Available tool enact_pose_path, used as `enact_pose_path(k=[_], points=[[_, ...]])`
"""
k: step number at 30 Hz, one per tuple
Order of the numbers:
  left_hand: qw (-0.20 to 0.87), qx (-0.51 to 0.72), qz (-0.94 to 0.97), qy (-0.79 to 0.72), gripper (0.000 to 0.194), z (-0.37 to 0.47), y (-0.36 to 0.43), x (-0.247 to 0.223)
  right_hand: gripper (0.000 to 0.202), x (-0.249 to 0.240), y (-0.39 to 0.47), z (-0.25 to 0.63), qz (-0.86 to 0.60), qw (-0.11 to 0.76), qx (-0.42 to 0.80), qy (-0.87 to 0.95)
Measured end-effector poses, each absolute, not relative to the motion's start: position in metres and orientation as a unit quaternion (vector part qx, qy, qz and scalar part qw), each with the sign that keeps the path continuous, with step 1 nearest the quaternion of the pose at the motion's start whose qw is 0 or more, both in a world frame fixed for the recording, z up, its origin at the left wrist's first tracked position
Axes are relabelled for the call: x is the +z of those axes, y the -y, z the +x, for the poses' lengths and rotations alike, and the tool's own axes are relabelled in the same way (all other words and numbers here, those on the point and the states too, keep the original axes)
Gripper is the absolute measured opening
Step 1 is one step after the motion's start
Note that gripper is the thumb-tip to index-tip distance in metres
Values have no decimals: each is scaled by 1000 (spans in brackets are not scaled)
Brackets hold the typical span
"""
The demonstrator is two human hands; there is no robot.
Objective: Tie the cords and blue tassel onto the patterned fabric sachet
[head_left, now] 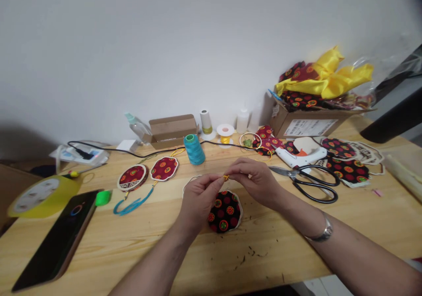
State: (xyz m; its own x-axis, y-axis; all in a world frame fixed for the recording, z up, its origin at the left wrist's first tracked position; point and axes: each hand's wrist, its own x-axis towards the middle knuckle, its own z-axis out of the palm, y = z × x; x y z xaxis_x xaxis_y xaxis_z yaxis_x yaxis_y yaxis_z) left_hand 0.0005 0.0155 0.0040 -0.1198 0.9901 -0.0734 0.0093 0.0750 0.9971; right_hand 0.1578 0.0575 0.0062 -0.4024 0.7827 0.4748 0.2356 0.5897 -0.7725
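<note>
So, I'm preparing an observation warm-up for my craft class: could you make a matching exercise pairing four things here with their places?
Things
1. Thin yellow cord
2. Black-handled metal scissors
3. Turquoise cone of thread
4. Shiny yellow fabric

Places
A. Lying on the pale wooden table, right of the right hand
B. Heaped atop the large brown cardboard box
C. Pinched by the left hand and right hand
D. Standing upright beyond the hands

Pairs: 1-C, 2-A, 3-D, 4-B
</note>
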Motion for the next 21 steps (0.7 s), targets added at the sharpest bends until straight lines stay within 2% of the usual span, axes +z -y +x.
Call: enact_pose_path(k=[21], points=[[486,479,479,-552,19,-2,-16,2,11,9,-55,159,-313,445,287,788]])
